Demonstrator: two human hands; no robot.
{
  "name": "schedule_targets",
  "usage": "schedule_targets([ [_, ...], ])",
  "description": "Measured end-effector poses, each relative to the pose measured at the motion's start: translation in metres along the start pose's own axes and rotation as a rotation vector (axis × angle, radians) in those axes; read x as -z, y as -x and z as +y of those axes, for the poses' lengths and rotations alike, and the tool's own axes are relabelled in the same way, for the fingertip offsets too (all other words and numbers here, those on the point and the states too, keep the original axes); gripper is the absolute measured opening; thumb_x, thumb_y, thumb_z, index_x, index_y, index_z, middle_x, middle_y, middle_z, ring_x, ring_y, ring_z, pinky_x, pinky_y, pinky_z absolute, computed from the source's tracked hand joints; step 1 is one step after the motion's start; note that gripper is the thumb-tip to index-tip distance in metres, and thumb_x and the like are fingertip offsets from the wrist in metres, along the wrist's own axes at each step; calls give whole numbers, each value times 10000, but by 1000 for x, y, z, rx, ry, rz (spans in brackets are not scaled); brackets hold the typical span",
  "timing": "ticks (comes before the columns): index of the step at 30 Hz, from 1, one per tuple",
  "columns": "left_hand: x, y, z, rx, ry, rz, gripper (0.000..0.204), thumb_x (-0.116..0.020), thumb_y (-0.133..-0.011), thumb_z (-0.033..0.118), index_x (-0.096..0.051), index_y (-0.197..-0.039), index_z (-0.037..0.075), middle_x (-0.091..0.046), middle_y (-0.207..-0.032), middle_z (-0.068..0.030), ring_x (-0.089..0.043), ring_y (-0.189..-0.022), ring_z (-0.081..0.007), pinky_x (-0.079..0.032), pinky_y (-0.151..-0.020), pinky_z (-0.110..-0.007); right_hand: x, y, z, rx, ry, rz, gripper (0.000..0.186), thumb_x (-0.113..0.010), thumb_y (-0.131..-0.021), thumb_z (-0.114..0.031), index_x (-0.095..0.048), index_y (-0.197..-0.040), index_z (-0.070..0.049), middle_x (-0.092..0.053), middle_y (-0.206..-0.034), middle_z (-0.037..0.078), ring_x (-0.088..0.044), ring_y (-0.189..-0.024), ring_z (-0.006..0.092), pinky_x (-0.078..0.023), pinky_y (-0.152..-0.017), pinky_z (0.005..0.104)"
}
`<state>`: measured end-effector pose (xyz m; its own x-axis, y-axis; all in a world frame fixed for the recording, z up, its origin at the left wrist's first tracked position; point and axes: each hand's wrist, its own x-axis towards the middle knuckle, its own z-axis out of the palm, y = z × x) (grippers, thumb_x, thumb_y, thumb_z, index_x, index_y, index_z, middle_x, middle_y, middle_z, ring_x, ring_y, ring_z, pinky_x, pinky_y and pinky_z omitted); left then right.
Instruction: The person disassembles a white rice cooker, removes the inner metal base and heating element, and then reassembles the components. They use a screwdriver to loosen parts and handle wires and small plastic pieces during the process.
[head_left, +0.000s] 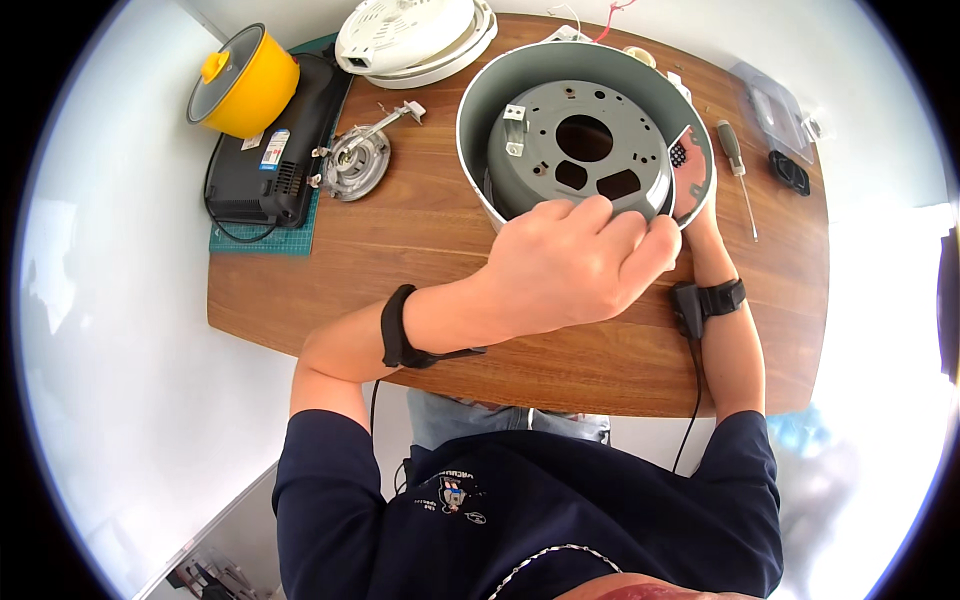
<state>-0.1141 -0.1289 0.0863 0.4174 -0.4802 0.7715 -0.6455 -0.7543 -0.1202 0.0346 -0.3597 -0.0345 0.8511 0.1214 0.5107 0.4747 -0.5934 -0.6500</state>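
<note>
A round grey housing (476, 128), open toward me, stands over the tabletop. Within it sits a grey metal pan (543, 165) with one large round hole, several smaller cut-outs and a small upright metal bracket (515, 131). My left hand (592, 250) is closed over the near edge of the pan, at the housing's near rim; its fingertips are hidden. Along the outer right side of the housing, my right hand (706, 212) holds the wall, most of its fingers out of sight behind it. A pinkish patch and a dark perforated grid show inside the right wall.
At the left, a yellow pot (262, 85) rests on a black appliance (262, 170) over a green mat (292, 241). Nearby lie a round heating plate (357, 165) and white round parts (413, 45). A screwdriver (734, 155) and a clear plastic box (778, 115) are at the right.
</note>
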Motion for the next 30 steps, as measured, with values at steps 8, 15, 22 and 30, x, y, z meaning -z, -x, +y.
schedule_targets([
  [8,8,2,-2,52,72,-80,342,-783,-921,362,-674,-1080,80,-544,-757,33,-525,-622,-119,-421,-503,-256,3,0,-3,-3,72,-120,424,-747,-922,-231,-686,-1300,-48,-739,-1195,184,-726,-1080,374,-554,-917,418],
  [15,31,-6,-12,139,381,-186,332,-838,-865,284,-656,-1050,76,-543,-832,-32,-591,-744,-174,-513,-627,-312,3,-2,-6,-32,-25,-161,404,-681,-990,-241,-653,-1342,-44,-712,-1270,210,-687,-1168,411,-531,-973,430],
  [22,64,-24,-110,485,831,-99,139,-726,-997,164,-677,-999,35,-670,-928,-68,-637,-808,-161,-514,-742,-259,9,2,-2,51,-45,-136,384,-648,-1003,-196,-646,-1358,-49,-689,-1321,215,-663,-1200,426,-520,-1010,428],
  [30,16,38,-216,637,-57,-578,140,-691,-962,210,-696,-979,70,-711,-1024,-124,-694,-997,-349,-566,-848,-446,5,-2,-5,142,-3,-155,387,-634,-985,-168,-653,-1354,-54,-675,-1344,213,-640,-1236,432,-514,-1030,449],
])
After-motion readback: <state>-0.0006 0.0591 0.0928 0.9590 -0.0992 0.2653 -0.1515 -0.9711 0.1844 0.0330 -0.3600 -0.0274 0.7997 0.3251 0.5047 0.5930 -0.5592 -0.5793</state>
